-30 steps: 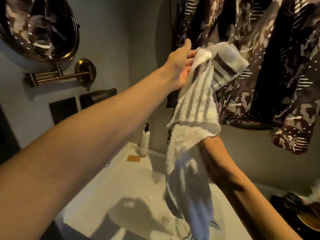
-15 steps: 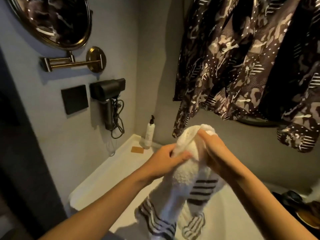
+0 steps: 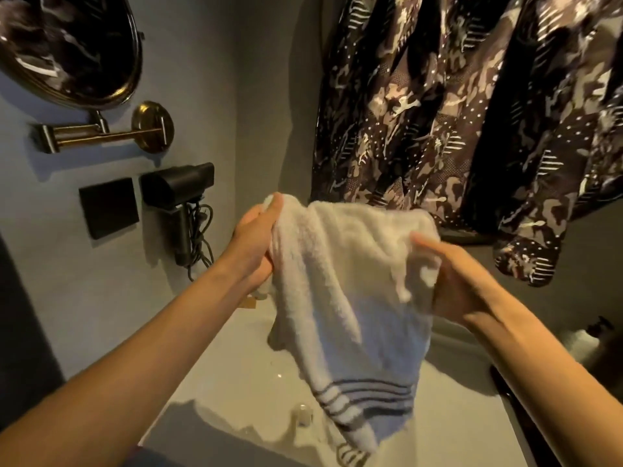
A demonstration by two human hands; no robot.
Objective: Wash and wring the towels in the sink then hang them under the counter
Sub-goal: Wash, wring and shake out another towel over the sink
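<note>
A white towel (image 3: 350,284) with dark stripes near its lower hem hangs spread between my two hands above the white sink (image 3: 236,382). My left hand (image 3: 258,241) grips the towel's upper left corner. At the upper right edge my right hand (image 3: 462,281) holds a bunch of the cloth, slightly blurred. The striped end dangles down to the basin. The space under the counter is out of view.
A round mirror (image 3: 67,45) on a brass arm, a black wall plate (image 3: 109,207) and a black hair dryer (image 3: 178,193) with its cord hang on the left wall. Patterned dark garments (image 3: 472,112) hang at the back right. Dark items (image 3: 600,328) lie at the right edge.
The towel was held high and stretched lengthwise, then bunched between both hands. Now my hands have moved apart and the towel hangs spread out sideways, lower over the sink.
</note>
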